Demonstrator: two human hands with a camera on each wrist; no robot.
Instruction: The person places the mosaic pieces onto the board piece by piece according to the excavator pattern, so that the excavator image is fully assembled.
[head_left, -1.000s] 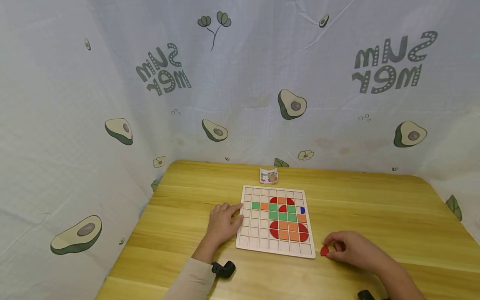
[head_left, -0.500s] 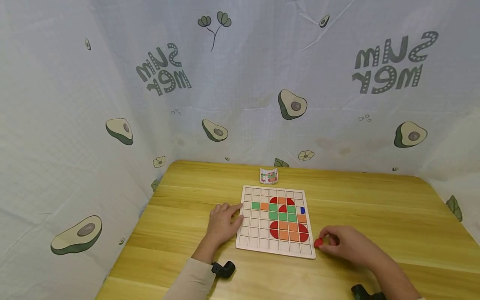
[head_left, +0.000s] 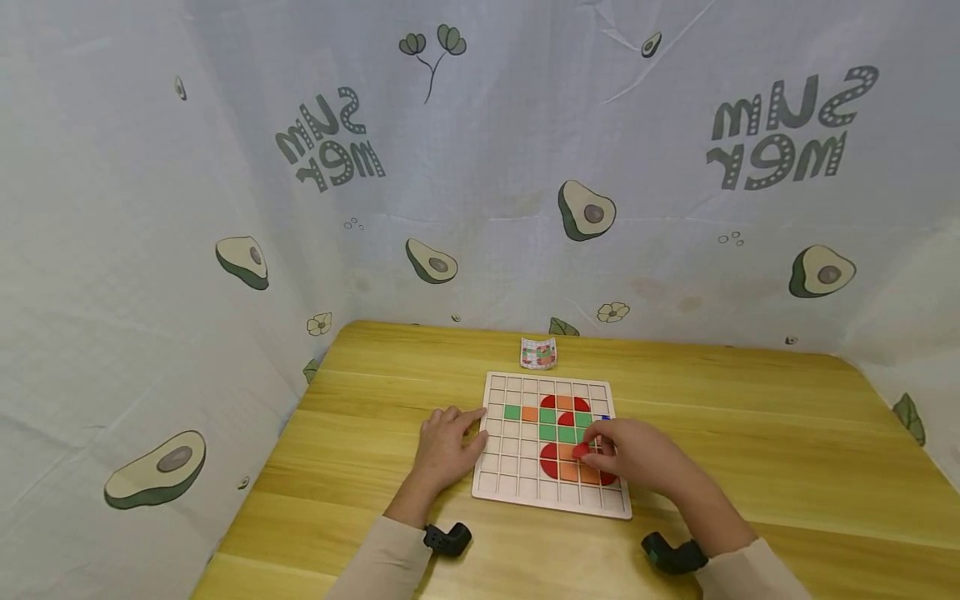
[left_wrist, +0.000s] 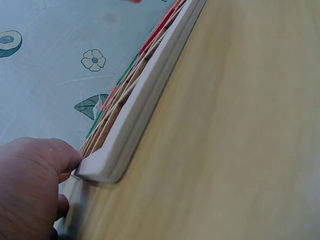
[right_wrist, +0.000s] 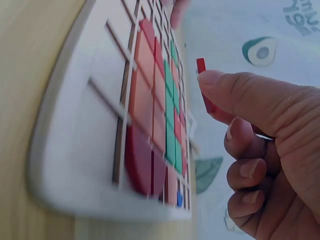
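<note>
A pale wooden grid board (head_left: 495, 483) lies on the table, with red, orange, green and blue flat tiles in its squares. In the head view my left hand (head_left: 444, 450) rests against the board's left edge, forefinger and thumb touching the rim. Over the tiled right part is my right hand (head_left: 637, 454), pinching a red tile (head_left: 581, 451) with a rounded edge. The right wrist view shows that red tile (right_wrist: 201, 65) held between thumb and forefinger, raised clear of the board. My right hand hides some tiles near the board's right edge.
Behind the board stands a small curled card (head_left: 538, 353) printed with a coloured grid pattern. A white curtain (head_left: 495, 167) with avocado prints hangs around the wooden table (head_left: 750, 433). Black straps with cameras sit on both wrists.
My right hand has carried the red tile from the table right of the board, leftward and away from me, over the orange and red tiles. The left hand stays at the board's edge.
</note>
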